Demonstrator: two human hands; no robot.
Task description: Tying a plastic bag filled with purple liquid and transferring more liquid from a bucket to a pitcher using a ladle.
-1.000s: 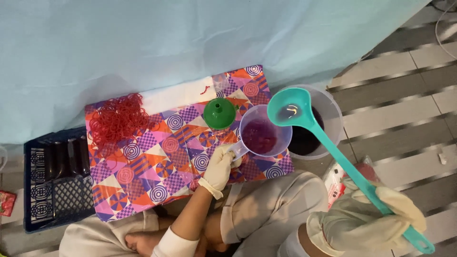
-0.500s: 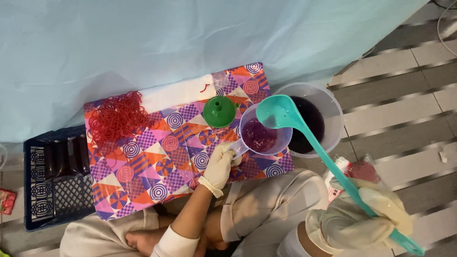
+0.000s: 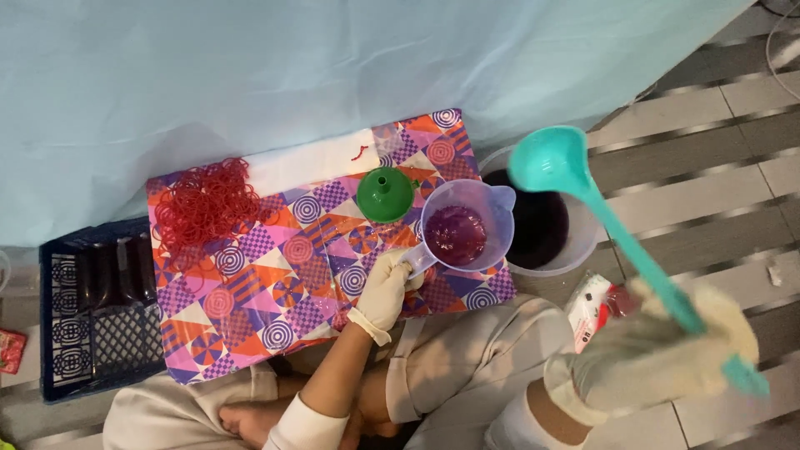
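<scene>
Nearest the camera, the gloved right hand (image 3: 658, 362) has its fingers clamped round the handle of a smooth teal plastic ladle (image 3: 621, 242), whose round bowl now hangs raised at two o'clock, lifted clear of the bucket (image 3: 575, 250) of dark purple liquid it hovered over before. The gloved left hand (image 3: 385, 287) keeps its fingers closed on the handle of the translucent jug (image 3: 467, 229), holding pink liquid on the patterned board (image 3: 275, 275). Beyond, at eleven o'clock, sit a green funnel (image 3: 385, 194) and tangled red rubber bands (image 3: 204, 204).

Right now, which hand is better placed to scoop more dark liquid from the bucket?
The right hand: it grips the teal ladle, whose bowl hangs above the bucket. The left hand holds the jug.
</scene>
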